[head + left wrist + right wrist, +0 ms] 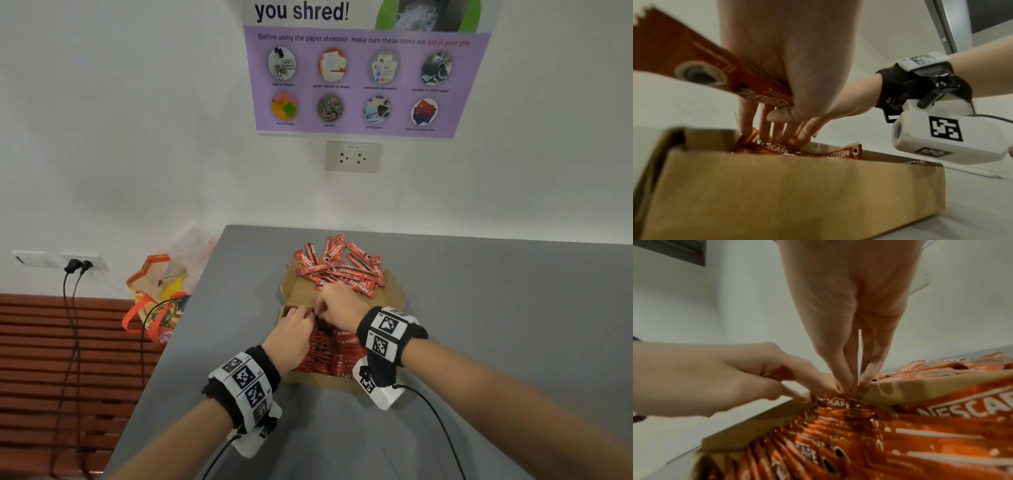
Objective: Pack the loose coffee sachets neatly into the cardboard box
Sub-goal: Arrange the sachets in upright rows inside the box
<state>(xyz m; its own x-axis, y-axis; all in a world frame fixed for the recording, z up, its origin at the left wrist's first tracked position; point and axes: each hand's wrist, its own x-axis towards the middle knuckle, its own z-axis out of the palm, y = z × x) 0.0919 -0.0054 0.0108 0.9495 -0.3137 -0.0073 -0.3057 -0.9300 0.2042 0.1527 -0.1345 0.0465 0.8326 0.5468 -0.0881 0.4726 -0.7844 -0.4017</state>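
An open cardboard box (283,312) sits on the grey table, holding rows of red Nescafe sachets (329,349) standing on edge. Loose sachets (342,267) lie heaped on its open lid at the far side. My left hand (298,318) hovers over the box's far left corner and grips one sachet (711,65) against the palm. My right hand (325,306) reaches down beside it with straight fingers (865,379), tips pressing on the sachet ends (834,404) at the far end of the row. In the left wrist view the box wall (797,194) hides most of the packed rows.
The table's left edge (191,308) runs diagonally close to the box. Beyond it stand an orange shopping bag (157,291), a slatted wooden bench (41,349) and a wall socket (80,263) with black cables. Bare grey table (496,308) stretches to the right.
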